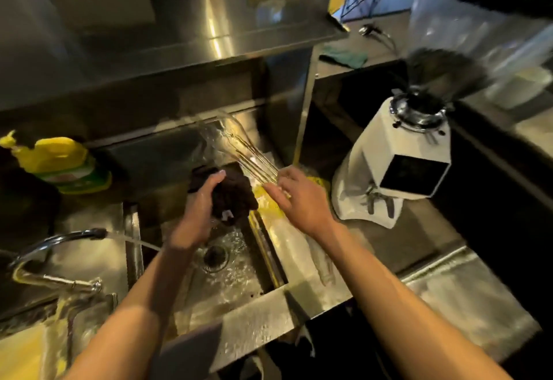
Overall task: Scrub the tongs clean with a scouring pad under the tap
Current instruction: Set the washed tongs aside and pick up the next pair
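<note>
The steel sink fills the middle of the view, its floor wet around the drain. A white coffee grinder stands on the counter to its right and a yellow soap bottle on the ledge to its left. The tap curves in from the left, and its running stream crosses the sink's left wall and meets the person's left forearm.

The left hand is curled round a dark scouring pad, holding it bunched over the basin. The right hand seems to pinch the near end of the tongs, though blur makes the grip hard to read. The tongs slant up and away over the sink's back right corner, smeared by motion, well apart from the stream. The pad sits just beside their lower part; whether it touches cannot be told.

To scrub well, the person would probably do best to bring tongs and pad down and left into the water. The pad could then wrap both arms of the tongs and run from handle to tips. A firm hold on the handle end would matter, since wet metal likely slips.
</note>
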Demonstrator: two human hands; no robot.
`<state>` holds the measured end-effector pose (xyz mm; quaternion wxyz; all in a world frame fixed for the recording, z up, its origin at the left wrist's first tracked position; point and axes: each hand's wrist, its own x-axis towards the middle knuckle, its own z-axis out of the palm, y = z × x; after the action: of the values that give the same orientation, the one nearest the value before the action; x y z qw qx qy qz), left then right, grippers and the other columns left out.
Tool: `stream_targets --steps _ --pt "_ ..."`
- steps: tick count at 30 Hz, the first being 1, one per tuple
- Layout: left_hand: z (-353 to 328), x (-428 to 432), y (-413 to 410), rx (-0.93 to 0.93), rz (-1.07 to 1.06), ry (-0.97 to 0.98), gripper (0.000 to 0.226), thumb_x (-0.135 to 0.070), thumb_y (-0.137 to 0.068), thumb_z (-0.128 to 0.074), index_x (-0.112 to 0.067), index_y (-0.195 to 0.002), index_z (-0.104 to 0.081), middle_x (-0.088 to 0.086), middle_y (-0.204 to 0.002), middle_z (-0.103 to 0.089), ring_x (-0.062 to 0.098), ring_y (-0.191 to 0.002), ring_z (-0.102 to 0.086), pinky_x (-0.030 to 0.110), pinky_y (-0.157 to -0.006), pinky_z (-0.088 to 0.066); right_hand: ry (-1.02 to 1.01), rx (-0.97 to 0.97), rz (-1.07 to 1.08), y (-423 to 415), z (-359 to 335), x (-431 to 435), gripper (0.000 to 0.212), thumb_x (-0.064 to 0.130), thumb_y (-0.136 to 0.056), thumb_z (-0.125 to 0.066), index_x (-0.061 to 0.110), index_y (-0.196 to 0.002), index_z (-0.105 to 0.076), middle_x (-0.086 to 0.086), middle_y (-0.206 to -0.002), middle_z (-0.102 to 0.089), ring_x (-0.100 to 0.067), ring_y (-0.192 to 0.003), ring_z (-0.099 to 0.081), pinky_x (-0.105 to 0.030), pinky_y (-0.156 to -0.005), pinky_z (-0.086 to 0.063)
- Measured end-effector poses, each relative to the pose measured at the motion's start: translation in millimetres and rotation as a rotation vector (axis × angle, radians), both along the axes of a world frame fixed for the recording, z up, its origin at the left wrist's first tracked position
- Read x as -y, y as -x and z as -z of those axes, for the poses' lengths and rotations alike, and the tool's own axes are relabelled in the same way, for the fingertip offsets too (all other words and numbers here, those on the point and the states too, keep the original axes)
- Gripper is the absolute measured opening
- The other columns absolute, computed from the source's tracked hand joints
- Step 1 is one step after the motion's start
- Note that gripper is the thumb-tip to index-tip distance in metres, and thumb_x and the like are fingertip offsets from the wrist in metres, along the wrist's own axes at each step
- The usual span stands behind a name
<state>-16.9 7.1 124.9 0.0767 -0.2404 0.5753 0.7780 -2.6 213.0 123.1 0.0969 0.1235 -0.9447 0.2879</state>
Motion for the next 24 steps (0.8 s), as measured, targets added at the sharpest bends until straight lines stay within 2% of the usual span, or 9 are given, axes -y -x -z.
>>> stream_targets --steps 1,2,5,9,12,16,19,21,24 --pt "-7 -9 1 -0.027 0.009 -0.006 0.026 -0.035 -0.079 -0.075 -0.013 -0.093 -0.075 0.01 -0.103 -0.075 0.023 -0.078 -0.071 0.043 -0.077 -0.055 0.01 -0.002 0.026 -4 -6 -6 0.056 0.066 -0.097 -0.035 0.022 -0.084 -0.067 0.006 -0.111 -0.06 -0.018 -0.091 -0.064 -0.034 -0.071 -0.05" --pt "-16 -19 2 -0.049 0.029 -0.009 0.019 -0.03 -0.08 -0.074 -0.013 -0.089 -0.075 0.008 -0.099 -0.076 0.021 -0.075 -0.072 0.042 -0.079 -0.056 0.027 -0.011 0.075 -12 -16 -14 0.058 0.067 -0.096 -0.033 0.022 -0.086 -0.067 0.007 -0.112 -0.059 -0.016 -0.09 -0.064 -0.034 -0.071 -0.05" --pt "-40 -48 -1 -0.122 0.168 -0.047 0.007 -0.023 -0.087 -0.069 -0.018 -0.084 -0.072 -0.003 -0.078 -0.077 0.01 -0.068 -0.072 0.03 -0.073 -0.056 0.065 -0.065 0.186 -32 -40 -36 0.062 0.069 -0.094 -0.031 0.021 -0.091 -0.07 0.009 -0.111 -0.059 -0.009 -0.083 -0.059 -0.028 -0.068 -0.042" --pt "-61 -92 -5 -0.217 0.324 -0.097 0.008 -0.023 -0.085 -0.072 -0.019 -0.091 -0.075 0.0 -0.092 -0.077 0.016 -0.089 -0.073 0.033 -0.085 -0.054 0.062 -0.108 0.324 -69 -62 -78 0.05 0.066 -0.096 -0.036 0.028 -0.078 -0.062 0.012 -0.104 -0.059 -0.009 -0.082 -0.057 -0.029 -0.066 -0.04" --pt "-75 -143 -23 -0.241 0.456 -0.105 0.013 -0.024 -0.085 -0.072 -0.016 -0.096 -0.074 0.0 -0.091 -0.076 0.013 -0.083 -0.072 0.028 -0.075 -0.055 0.04 -0.163 0.475 -114 -79 -117 0.042 0.065 -0.094 -0.035 0.034 -0.073 -0.052 0.01 -0.102 -0.06 -0.015 -0.086 -0.061 -0.033 -0.067 -0.047" --pt "-90 -209 -54 -0.259 0.602 -0.127 0.017 -0.025 -0.085 -0.072 -0.013 -0.097 -0.074 0.006 -0.094 -0.076 0.019 -0.083 -0.073 0.032 -0.077 -0.056 0.033 -0.17 0.648 -172 -94 -166 0.045 0.067 -0.093 -0.034 0.032 -0.072 -0.053 0.008 -0.103 -0.06 -0.016 -0.086 -0.061 -0.033 -0.066 -0.048" --pt "-102 -259 -81 -0.286 0.711 -0.128 0.009 -0.024 -0.089 -0.068 -0.016 -0.09 -0.071 0.002 -0.085 -0.076 0.016 -0.081 -0.073 0.032 -0.075 -0.056 0.038 -0.19 0.763 -214 -104 -200 0.053 0.07 -0.092 -0.031 0.027 -0.071 -0.056 0.013 -0.099 -0.056 -0.011 -0.081 -0.059 -0.03 -0.063 -0.045" --pt "-110 -297 -104 -0.286 0.8 -0.145 0.01 -0.027 -0.09 -0.067 -0.018 -0.093 -0.07 0.002 -0.09 -0.076 0.02 -0.09 -0.072 0.032 -0.074 -0.056 0.062 -0.21 0.844 -244 -110 -227 0.064 0.071 -0.091 -0.03 0.018 -0.075 -0.063 0.012 -0.097 -0.056 -0.009 -0.079 -0.057 -0.031 -0.064 -0.045" --pt "-117 -351 -131 -0.283 0.884 -0.165 0.018 -0.028 -0.089 -0.068 -0.016 -0.101 -0.07 0.004 -0.096 -0.076 0.021 -0.094 -0.071 0.027 -0.071 -0.056 0.093 -0.235 0.966 -282 -117 -267 0.062 0.071 -0.091 -0.031 0.021 -0.074 -0.063 0.011 -0.095 -0.057 -0.01 -0.079 -0.057 -0.032 -0.066 -0.047"
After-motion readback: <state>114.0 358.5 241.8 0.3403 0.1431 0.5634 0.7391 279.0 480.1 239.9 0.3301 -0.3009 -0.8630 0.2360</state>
